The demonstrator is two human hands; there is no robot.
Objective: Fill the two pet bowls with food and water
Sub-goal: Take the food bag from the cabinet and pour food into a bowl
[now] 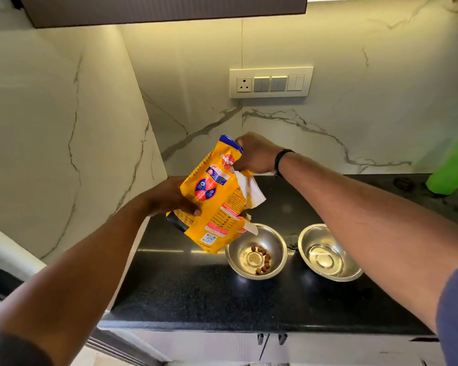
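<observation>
On the black counter (196,291) two steel bowls (256,251) stood near the middle; both hands, left (169,196) and right (254,154), gripped the tilted yellow bag (214,196) above the kibble-holding one.

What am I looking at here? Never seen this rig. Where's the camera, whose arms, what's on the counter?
There is no robot. A person wears one wide-angle camera on the head, looking forward and down, so both arms reach in from the bottom of the single picture.

The left hand grips the lower part of a yellow printed pet food bag, and the right hand grips its top. The bag is tilted, with its torn opening over the left round steel bowl, which holds a few brown kibble pieces.

Beside it on the black speckled stone counter stands a second round steel bowl, which seems to hold clear water. A green plastic bottle stands at the far right, and a white switch panel is on the marble wall.
</observation>
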